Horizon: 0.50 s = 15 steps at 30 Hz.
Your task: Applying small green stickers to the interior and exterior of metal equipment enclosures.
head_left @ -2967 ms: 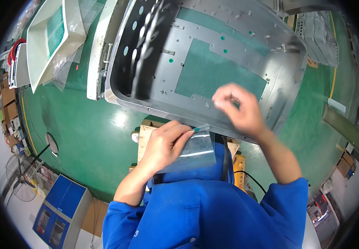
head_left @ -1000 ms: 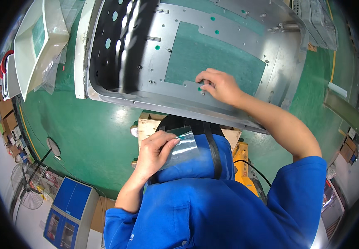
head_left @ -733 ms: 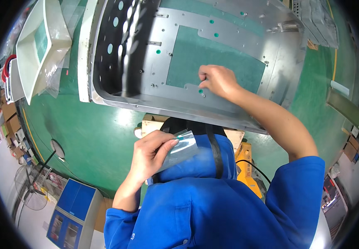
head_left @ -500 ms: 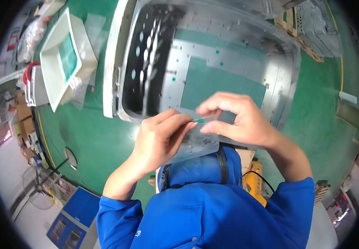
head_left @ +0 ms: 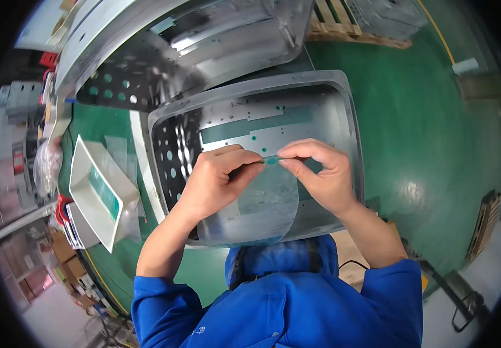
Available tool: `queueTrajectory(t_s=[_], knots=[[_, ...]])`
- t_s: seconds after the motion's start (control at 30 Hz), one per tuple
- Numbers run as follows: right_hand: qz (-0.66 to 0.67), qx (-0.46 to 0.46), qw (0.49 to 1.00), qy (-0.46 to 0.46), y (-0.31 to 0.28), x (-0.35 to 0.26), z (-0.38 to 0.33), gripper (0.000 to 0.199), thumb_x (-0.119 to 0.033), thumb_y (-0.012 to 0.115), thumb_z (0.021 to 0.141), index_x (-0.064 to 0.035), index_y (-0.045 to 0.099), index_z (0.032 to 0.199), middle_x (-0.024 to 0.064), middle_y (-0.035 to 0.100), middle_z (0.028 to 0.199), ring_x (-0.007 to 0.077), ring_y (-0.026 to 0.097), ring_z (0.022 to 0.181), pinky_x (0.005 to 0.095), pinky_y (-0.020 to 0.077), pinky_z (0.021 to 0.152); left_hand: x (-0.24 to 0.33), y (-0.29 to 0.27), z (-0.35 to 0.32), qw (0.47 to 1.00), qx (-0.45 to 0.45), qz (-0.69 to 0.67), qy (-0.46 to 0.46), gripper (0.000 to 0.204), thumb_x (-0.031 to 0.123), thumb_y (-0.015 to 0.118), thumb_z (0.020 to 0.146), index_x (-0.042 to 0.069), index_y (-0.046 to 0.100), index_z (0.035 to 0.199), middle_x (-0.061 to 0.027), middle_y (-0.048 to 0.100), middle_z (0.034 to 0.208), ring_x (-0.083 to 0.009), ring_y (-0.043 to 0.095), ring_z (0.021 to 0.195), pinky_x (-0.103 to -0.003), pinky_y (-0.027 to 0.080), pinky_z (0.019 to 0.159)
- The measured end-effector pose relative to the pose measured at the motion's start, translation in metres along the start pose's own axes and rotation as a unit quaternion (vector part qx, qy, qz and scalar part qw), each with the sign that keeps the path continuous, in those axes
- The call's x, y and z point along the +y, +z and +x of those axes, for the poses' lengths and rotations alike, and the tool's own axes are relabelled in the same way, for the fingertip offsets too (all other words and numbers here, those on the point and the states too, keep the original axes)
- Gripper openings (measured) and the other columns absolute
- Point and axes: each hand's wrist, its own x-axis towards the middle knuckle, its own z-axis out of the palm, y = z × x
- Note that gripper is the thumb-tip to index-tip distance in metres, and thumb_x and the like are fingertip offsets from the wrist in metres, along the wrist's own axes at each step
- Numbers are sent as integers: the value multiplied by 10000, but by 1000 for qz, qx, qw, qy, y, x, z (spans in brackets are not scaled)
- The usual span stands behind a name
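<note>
A clear plastic sheet (head_left: pixel 265 200), possibly a bag, hangs in front of me over a metal housing. My left hand (head_left: pixel 218 177) pinches its top edge between thumb and fingertips. Just across from it, my right hand (head_left: pixel 320 171) is closed in a pinch on the same edge. A small green patch (head_left: pixel 271 160) shows between the two sets of fingertips; I cannot tell whether it is part of the sheet or seen through it. Behind and below the sheet lies the open metal housing (head_left: pixel 352 122), a rounded rectangular shell with round holes in its dark left wall.
A second metal housing (head_left: pixel 233 72) stands beyond the first. At left, a white bin (head_left: pixel 82 185) holds green sheets (head_left: pixel 104 194). A wooden pallet (head_left: pixel 354 36) with grey parts lies at the far right, on the green floor (head_left: pixel 412 127).
My right hand has come in from beside the sheet and pinched its edge. The sheet now hangs spread out. My view has shifted, bringing the second housing into sight.
</note>
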Motion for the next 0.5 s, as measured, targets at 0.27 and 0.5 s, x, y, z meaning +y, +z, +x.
queueTrajectory(t_s=[0.27,0.5], knots=[[-179,203,962,-24,31,36,-12,84,-27,628,717,-52,587,786,72,616,814,230,589,730,283,467,656,-53,15,31,990,-117,-69,-39,74,20,649,725,-8,627,789,-62,591,658,-110,536,575,-234,413,529],[118,560,653,497,0,127,-50,163,-81,602,777,-72,586,938,2,584,831,118,525,756,282,429,683,-119,16,30,990,-112,-79,-42,79,34,645,738,-16,626,797,-77,596,671,-122,527,539,-226,408,512]])
